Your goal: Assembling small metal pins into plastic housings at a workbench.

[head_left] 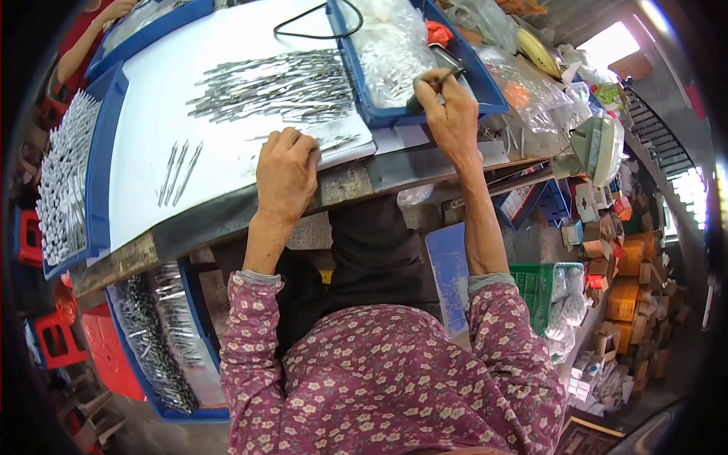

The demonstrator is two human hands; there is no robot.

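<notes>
two bare hands at a white sheet (152,129) on the bench (356,182). left hand (286,173): knuckles up, fingers curled together and pressed down on a few thin metal pins (334,142) at the sheet's near edge; whether any pin is pinched between the fingers cannot be told. right hand (449,115): fingers clamped on a slim dark tool (432,85), its tip over the near rim of a blue tray (485,91) lined with clear plastic bags. main heap of metal pins (273,85): just beyond the left fingers, long axes running mostly left to right; left hand nearer to it, right hand off to its right across the tray wall. three loose pins (178,173): left of the left fingers, lying side by side, long axes pointing away from the person. far left of the fingers, a blue tray of upright grey pins (64,182). black cable (318,30) beyond the heap. another person's arm (91,34) at the far left corner.
</notes>
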